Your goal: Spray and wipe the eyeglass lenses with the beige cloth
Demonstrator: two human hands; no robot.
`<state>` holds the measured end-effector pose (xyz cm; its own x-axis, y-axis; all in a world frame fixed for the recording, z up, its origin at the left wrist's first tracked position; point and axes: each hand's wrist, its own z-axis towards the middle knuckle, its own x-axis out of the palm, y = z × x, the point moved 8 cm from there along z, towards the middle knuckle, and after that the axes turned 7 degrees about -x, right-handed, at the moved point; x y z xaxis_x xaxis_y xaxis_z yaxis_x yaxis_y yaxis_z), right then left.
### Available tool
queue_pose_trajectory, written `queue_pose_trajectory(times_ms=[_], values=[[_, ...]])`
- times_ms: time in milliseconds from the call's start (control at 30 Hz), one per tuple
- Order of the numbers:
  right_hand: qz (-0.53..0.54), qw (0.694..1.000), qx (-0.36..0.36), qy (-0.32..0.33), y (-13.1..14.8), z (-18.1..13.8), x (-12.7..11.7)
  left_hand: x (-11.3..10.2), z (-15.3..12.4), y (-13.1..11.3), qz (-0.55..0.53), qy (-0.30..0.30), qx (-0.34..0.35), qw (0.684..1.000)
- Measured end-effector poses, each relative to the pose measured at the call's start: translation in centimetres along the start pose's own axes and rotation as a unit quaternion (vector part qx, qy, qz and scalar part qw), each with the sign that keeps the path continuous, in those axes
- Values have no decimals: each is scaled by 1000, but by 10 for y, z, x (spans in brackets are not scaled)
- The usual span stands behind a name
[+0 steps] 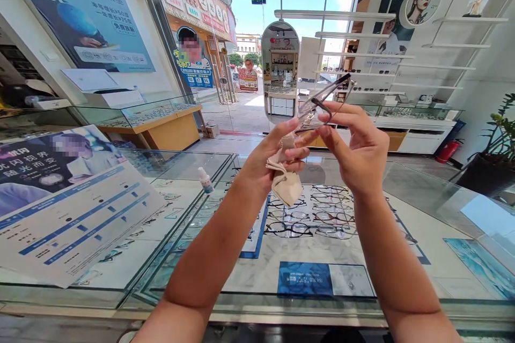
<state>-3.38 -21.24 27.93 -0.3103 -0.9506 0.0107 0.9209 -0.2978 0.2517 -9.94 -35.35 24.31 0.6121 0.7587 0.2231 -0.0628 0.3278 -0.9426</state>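
Note:
A pair of eyeglasses [322, 104] is held up in front of me, above the glass display counter, its dark frame tilted. My left hand [277, 153] has a beige cleaning cloth [287, 187] in it; the cloth hangs below the palm while thumb and fingers close around the near side of the glasses. On the other side, my right hand [358, 142] pinches the frame between thumb and fingertips. Fingers and cloth hide part of the lenses.
Under the counter glass [257, 278] lie several rows of eyeglasses [289, 229] and a blue-and-white card [325, 280]. A small spray bottle [205, 179] stands at left beside a large printed leaflet [72, 203]. Beyond are an oval mirror [280, 72] and a potted plant [493, 144].

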Motion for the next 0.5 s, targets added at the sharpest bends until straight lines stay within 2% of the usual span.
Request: queue_pose_trajectory(times_ms=[133,300,400,500], values=[[-4,1000,0,28,2,-1,2,5,0,13,-55,48,-82,994],[4,999,-20,33,8,-1,4,8,-3,19,-73,69,-115,988],[2,1000,-5,12,9,-1,-1,12,-2,20,-65,47,-106,991],[0,1000,11,-11,16,-1,-10,11,3,25,-61,-9,-89,994]])
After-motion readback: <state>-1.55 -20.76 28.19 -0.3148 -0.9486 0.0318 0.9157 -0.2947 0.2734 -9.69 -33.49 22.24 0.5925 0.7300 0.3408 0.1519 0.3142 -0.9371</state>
